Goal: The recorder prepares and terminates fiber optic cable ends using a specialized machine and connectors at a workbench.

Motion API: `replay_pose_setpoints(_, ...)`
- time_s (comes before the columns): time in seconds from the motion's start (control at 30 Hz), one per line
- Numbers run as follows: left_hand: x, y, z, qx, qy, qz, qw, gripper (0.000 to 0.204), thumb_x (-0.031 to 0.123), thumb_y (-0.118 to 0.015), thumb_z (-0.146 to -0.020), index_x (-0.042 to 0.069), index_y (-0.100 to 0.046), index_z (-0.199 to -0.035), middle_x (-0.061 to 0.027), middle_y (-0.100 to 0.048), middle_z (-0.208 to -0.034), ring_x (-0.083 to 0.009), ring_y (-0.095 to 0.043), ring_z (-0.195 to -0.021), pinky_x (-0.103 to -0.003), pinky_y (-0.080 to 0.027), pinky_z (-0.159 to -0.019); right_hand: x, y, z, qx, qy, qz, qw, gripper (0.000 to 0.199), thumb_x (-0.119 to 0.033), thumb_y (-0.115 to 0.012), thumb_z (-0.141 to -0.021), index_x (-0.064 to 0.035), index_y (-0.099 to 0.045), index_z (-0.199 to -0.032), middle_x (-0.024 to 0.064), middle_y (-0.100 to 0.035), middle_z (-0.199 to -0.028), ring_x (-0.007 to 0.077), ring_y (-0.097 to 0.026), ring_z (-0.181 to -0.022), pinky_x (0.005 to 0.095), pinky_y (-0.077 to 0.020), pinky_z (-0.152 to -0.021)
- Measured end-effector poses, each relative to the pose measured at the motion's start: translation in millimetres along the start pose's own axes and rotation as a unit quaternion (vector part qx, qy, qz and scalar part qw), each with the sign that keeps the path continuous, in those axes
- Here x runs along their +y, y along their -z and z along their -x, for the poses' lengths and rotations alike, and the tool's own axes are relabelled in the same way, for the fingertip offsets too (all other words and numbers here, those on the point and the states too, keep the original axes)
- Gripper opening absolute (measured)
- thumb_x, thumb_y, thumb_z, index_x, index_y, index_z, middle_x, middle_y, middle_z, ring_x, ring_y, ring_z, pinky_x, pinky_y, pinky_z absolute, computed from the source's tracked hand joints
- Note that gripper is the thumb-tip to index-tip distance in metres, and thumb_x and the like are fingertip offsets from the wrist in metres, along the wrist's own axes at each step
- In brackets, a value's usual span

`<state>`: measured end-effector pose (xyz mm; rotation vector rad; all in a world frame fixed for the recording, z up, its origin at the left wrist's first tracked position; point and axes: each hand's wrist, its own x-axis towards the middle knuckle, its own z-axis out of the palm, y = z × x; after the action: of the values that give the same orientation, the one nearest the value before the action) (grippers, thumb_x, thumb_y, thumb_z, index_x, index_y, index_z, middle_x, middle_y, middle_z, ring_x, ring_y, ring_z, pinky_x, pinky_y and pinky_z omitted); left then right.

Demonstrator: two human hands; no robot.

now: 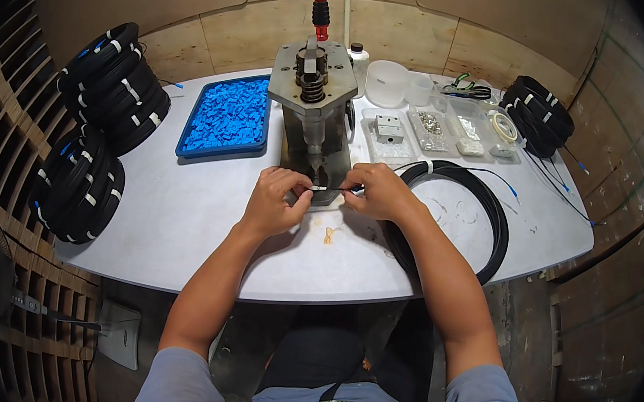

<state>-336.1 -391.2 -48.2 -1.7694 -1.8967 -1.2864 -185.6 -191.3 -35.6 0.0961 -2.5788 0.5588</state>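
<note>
Broadly, a white bench (178, 225) with a bowed near edge. Along its left edge, two piles of black cable coils (117, 97) bound with white ties, one toward the far left corner, the other toward the near left. Upright between the bench's middle and far edge, a metal press (311, 113), topped by a red-and-black handle (321, 16). Toward the right edge, lying flat, a loose black coil (498, 227), partly hidden by the right forearm (450, 293). Between press and left edge, a blue tray (221, 152) heaped with small blue pieces (229, 113). At the far right corner, more black coils (535, 117).

Right hand (378, 193): pinches a thin black cable (333, 189) before the press. Left hand (277, 196): faces it, grasping a small pale fitting (320, 188) between thumb and finger.

Near the far edge, right of the press: clear boxes (405, 161), a translucent tub (386, 84) and a dark-capped bottle (357, 71). In the leftmost box, a metal block (388, 128); behind the boxes, pliers (467, 89); at the rightmost, a pale roll (505, 126). Toward the near edge, below both hands, a yellowish scrap (328, 235). Smallest, the fitting: at the cable's end, over the front of the press's base; whether touching that base, cannot tell.
</note>
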Motion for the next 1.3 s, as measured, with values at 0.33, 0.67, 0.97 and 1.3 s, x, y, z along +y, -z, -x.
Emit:
replay_pose_setpoints(0.33, 3.3, -2.7, 1.2, 0.013, -0.025, -0.037, 0.999, 0.009, 0.006, -0.073, -0.08, 0.006, -0.069, -0.088, -0.005, -0.066, -0.078, -0.0236, -0.065, -0.076, -0.037, -0.046, -0.082, -3.8, 4.8, 2.5, 0.007, 0.008, -0.017, 1.0, 0.011, -0.01, -0.075, -0.071, -0.0044, -0.07, -0.079, 0.0103, -0.069, -0.079, 0.0305, -0.069, -0.071, 0.0371, -0.055, -0.066)
replay_pose_setpoints(0.67, 10.3, -2.5, -1.1, 0.03, -0.069, -0.043, 0.996, 0.009, 0.004, -0.072, -0.084, 0.005, -0.068, -0.092, -0.0077, -0.067, -0.086, -0.0259, -0.063, -0.082, -0.038, -0.046, -0.079, -6.0, 11.2, 1.4, -0.013, -0.021, -0.052, 0.998, 0.013, -0.014, -0.072, -0.076, -0.0049, -0.073, -0.084, 0.0113, -0.07, -0.085, 0.0324, -0.068, -0.08, 0.0398, -0.0555, -0.074)
replay_pose_setpoints(0.97, 37.7, -8.9, -4.0, 0.099, -0.112, -0.038, 0.988, 0.016, 0.0, -0.072, -0.083, 0.001, -0.066, -0.098, -0.0133, -0.067, -0.092, -0.03, -0.063, -0.084, -0.038, -0.051, -0.075, -2.9, 29.9, 0.9, 0.046, 0.015, -0.095, 0.994, 0.01, -0.012, -0.077, -0.082, -0.0048, -0.074, -0.089, 0.0088, -0.072, -0.088, 0.0237, -0.07, -0.077, 0.0327, -0.0546, -0.07)
replay_pose_setpoints(1.3, 71.7, -26.6, -46.2, 0.062, -0.064, 0.094, 0.992, 0.014, 0.004, -0.071, -0.083, 0.0, -0.068, -0.096, -0.014, -0.067, -0.089, -0.0275, -0.067, -0.079, -0.037, -0.053, -0.075, 31.4, 68.6, -15.8, 0.196, -0.201, -0.335, 0.899, 0.018, -0.013, -0.071, -0.095, 0.0029, -0.072, -0.104, 0.0055, -0.073, -0.093, 0.0111, -0.068, -0.082, 0.0245, -0.0552, -0.077)
